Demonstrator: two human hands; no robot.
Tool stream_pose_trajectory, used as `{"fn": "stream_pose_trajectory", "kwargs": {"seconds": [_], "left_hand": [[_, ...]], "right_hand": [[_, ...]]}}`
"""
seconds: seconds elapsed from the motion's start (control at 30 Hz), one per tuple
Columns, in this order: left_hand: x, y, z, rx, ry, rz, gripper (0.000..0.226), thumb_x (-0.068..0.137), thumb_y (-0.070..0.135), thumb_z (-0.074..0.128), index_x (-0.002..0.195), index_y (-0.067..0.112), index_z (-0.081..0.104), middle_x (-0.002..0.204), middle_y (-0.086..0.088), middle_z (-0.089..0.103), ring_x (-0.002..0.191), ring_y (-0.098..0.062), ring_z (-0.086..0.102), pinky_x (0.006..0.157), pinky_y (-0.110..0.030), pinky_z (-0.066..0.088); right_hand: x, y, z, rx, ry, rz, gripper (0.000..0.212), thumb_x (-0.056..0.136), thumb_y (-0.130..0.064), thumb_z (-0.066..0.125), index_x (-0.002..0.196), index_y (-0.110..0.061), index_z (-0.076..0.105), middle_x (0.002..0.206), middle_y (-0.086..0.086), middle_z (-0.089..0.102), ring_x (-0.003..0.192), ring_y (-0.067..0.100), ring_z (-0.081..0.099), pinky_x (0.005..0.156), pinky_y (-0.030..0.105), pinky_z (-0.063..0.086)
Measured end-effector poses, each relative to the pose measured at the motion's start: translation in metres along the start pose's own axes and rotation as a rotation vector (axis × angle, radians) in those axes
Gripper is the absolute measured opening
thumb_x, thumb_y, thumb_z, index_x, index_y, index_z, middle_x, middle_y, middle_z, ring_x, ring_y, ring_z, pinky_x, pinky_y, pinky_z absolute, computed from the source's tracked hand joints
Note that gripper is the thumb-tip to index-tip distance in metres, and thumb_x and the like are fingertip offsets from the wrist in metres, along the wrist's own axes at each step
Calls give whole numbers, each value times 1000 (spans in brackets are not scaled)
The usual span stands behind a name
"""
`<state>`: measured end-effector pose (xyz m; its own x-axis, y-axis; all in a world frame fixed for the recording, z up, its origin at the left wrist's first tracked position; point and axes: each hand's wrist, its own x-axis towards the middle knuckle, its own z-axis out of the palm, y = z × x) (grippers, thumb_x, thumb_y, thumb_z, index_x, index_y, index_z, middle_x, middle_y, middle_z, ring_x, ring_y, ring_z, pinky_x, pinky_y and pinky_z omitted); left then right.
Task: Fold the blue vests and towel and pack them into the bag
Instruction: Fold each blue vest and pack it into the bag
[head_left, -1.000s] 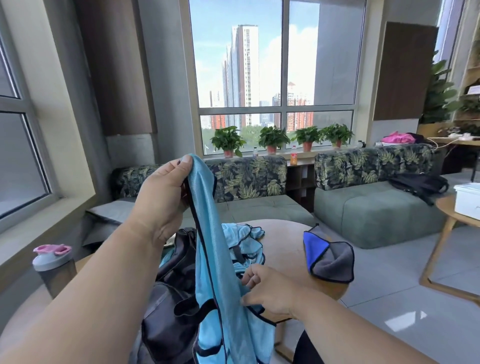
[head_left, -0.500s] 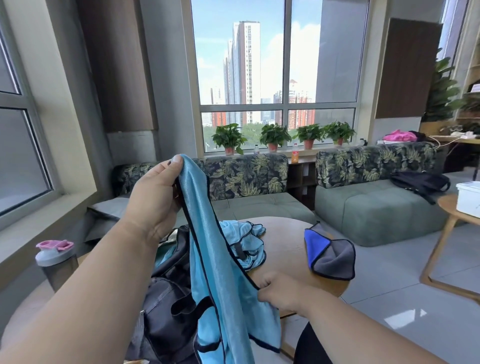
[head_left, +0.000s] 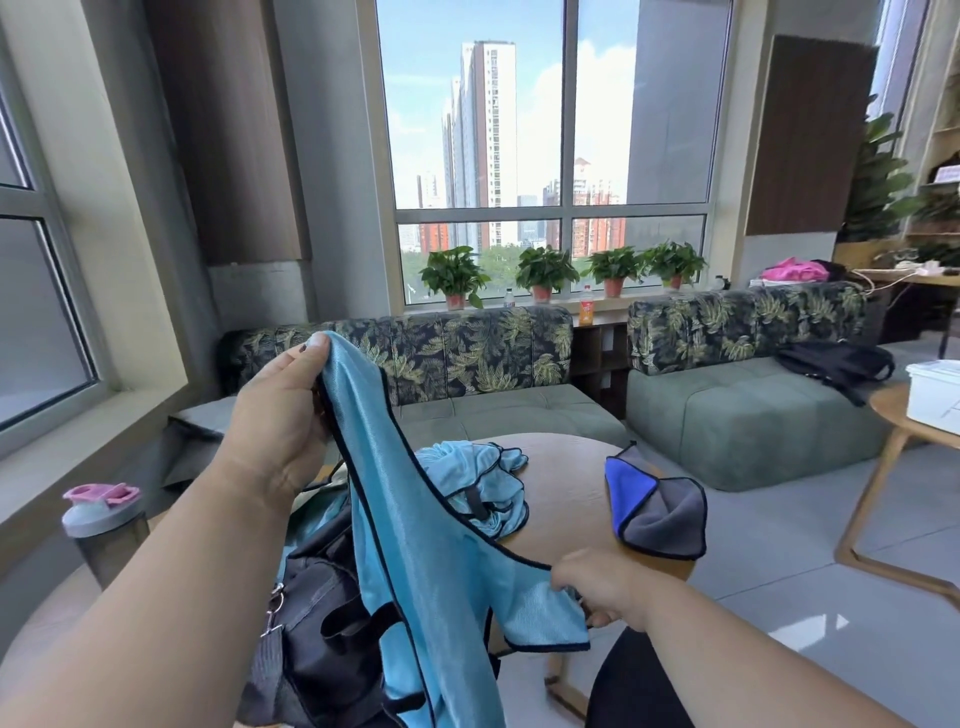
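Since the earlier frame your right hand (head_left: 605, 590) has slid out toward the lower right of the frame, drawing the held vest (head_left: 415, 530) into a taut diagonal band. Your left hand (head_left: 283, 415), at centre left, pinches the vest's top corner between thumb and fingers, a narrow grip on the cloth; your right hand's grip is curled round the vest's lower edge. The second vest (head_left: 478, 488) lies crumpled on the round wooden desk (head_left: 566, 499) at centre, and the blue and grey towel (head_left: 657, 506), folded, rests near the desk's right edge. The dark bag (head_left: 322, 623) sits at lower centre left behind the hanging cloth; you cannot tell what it holds. A shaker bottle (head_left: 104, 525) with a pink lid stands at the left edge. No writing is readable anywhere.
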<state>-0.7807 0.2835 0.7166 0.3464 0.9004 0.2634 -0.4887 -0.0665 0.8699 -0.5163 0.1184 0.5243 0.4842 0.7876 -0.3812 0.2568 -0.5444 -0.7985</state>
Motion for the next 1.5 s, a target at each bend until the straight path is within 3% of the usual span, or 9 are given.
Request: {"fn": "stream_pose_trajectory", "kwargs": {"seconds": [0.2,0.43,0.57,0.67,0.77,0.93,1.17,1.33,1.5], "left_hand": [[0,-15,0,55,26,-4,25,106,30,62,119,9,67,102,-15,72,88,-23,70,85,-39,62],[-16,-50,7,374,156,163,11,101,31,70,104,27,60,73,8,60,66,-16,53,59,-31,45],[-41,-75,20,576,56,198,8,104,29,62,100,28,56,63,7,56,47,-12,41,45,-29,38],[-59,-88,29,591,-82,194,13,106,26,58,95,33,58,66,0,58,47,-13,40,49,-28,36],[-78,-99,38,535,-154,202,20,106,14,58,95,30,63,72,4,68,55,-7,52,53,-20,43],[-93,-102,45,485,-170,254,19,104,6,61,95,21,69,85,11,74,78,-3,66,73,-14,50],[-100,-101,45,405,-216,252,18,102,5,64,101,22,69,91,3,76,78,-4,68,66,-15,54],[-103,-104,40,380,-297,264,19,89,22,77,107,27,71,97,-4,75,90,-20,71,83,-29,59],[-99,-108,40,423,-205,242,22,90,3,78,101,21,71,92,-1,77,85,-22,73,79,-25,58]], "right_hand": [[-3,-11,-10,139,32,-162,21,80,-15,78,72,-16,59,71,3,53,63,15,46,56,27,35],[-19,-42,-11,550,-202,-226,29,72,-2,79,95,-11,63,87,15,67,76,25,65,71,35,52],[-23,-61,-5,795,-296,-266,23,85,2,72,101,-13,64,93,14,70,83,28,67,79,40,52],[-27,-73,4,947,-325,-256,20,88,1,70,104,-11,65,100,15,69,88,28,66,78,38,55],[-31,-84,11,1139,-347,-261,44,78,0,79,121,-4,67,111,20,69,93,29,69,88,38,59],[-47,-100,15,1332,-290,-247,12,100,5,57,105,0,67,88,18,73,67,22,75,61,27,64],[-57,-108,14,1364,-248,-252,11,100,4,59,105,5,69,84,17,73,67,19,73,60,24,63],[-62,-110,13,1340,-223,-280,15,97,1,59,109,5,68,89,16,71,70,18,71,62,24,62],[-70,-111,11,1347,-219,-226,20,98,-2,48,101,4,67,76,15,70,59,19,72,54,26,60]]}}
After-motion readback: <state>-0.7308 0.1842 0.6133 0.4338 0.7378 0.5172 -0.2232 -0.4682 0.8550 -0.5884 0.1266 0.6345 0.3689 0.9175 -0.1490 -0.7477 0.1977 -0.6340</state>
